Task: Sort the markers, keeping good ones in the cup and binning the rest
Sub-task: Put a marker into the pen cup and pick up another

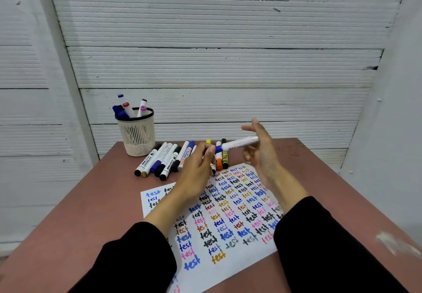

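- Your right hand (259,148) holds a white marker (239,143) level above the far edge of the test sheet (228,219), its blue band end pointing toward your left hand (197,167).
- The right grip looks clamped on the barrel at the palm, though the index finger sticks out straight and the blur hides how the other fingers lie.
- Your left grip closes at the fingertips right at the marker's blue end; whether it pinches a cap there, you cannot tell from this view.
- The step in hand looks like uncapping or recapping this marker around a test scribble.
- The cup (137,135) stands at the far left corner of the desk (80,212) with several markers upright in it.
- The unsorted row of markers (164,159) lies on the desk between the cup and your hands, just beyond the sheet.
- No bin shows in view.
- Next, if the tip is bare, you need free paper; the sheet is crowded with "test" words, so aim for a gap near its edges.
- If it writes well, carry it left to the cup; if not, take it to the bin, wherever that stands.
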The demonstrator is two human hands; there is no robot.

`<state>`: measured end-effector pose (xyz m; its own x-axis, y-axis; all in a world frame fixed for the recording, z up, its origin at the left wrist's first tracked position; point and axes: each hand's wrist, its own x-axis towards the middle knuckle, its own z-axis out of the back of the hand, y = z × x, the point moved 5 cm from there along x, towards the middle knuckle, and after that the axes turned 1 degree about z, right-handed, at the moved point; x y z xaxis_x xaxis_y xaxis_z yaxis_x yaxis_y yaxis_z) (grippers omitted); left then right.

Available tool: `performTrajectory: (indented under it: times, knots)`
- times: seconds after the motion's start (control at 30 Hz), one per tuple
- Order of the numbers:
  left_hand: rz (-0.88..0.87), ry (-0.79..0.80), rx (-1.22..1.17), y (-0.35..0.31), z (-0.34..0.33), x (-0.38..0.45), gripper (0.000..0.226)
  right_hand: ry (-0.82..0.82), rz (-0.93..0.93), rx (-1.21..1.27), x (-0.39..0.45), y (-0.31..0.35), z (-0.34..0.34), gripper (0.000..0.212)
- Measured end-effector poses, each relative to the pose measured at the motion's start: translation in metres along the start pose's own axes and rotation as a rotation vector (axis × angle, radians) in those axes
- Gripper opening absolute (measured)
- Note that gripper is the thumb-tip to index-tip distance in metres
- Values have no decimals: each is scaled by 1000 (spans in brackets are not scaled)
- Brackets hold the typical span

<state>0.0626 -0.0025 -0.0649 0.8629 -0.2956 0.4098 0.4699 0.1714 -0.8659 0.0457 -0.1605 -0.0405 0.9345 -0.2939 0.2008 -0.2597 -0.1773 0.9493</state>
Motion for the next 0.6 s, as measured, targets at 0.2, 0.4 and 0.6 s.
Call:
performTrajectory:
  times: [0.2,0.4,0.6]
  knots:
    - [53,-151,-159,0,13,6,9,11,86,-283,3,2,13,17]
    - [251,-361,-392,15,33,11,17,307,90,-527,-11,-9,-25,14]
    - [170,-600,-323,16,57,10,13,256,470,-790,-21,-28,-54,14]
